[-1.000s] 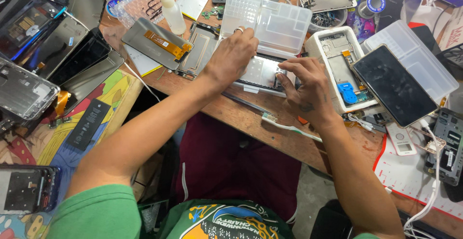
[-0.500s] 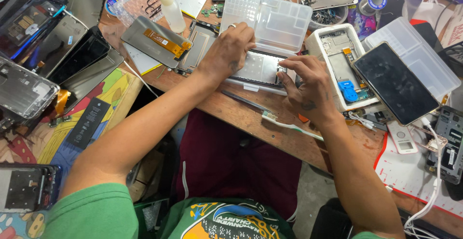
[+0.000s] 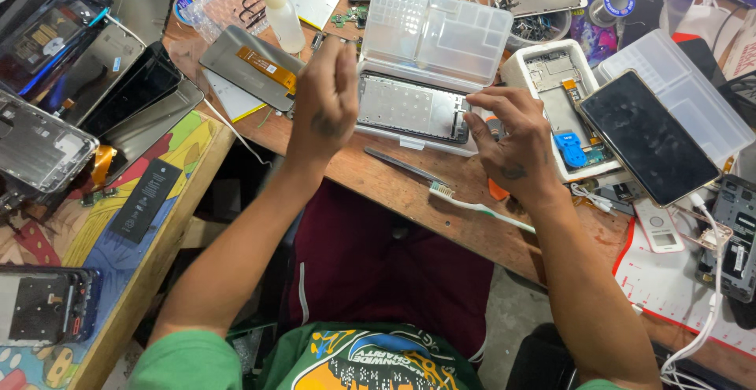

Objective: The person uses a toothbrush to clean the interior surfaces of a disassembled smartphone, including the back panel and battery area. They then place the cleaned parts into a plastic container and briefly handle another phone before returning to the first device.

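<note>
A silver phone frame [image 3: 409, 107] lies in the base of an open clear plastic box [image 3: 437, 32] on the wooden bench. My left hand [image 3: 327, 103] is raised just left of the frame, fingers straight and together, pointing away from me; its palm is hidden. My right hand [image 3: 512, 138] hovers at the frame's right end with fingers spread and curled, fingertips close to the frame's edge. An orange piece [image 3: 494, 191] peeks out under that hand. Thin tweezers [image 3: 402, 166] and a white toothbrush [image 3: 476, 205] lie on the bench in front of the box.
A display panel with an orange flex [image 3: 248, 63] and a small glue bottle [image 3: 281, 16] sit left of the box. At the right are a white tray with an opened phone [image 3: 563, 107] and a dark-screened phone [image 3: 646, 134]. More phones and screens [image 3: 47, 142] cover the left bench.
My left hand has lifted off the phone frame and moved left, now upright beside it. My right hand has shifted a little along the frame's right end, opening its fingers.
</note>
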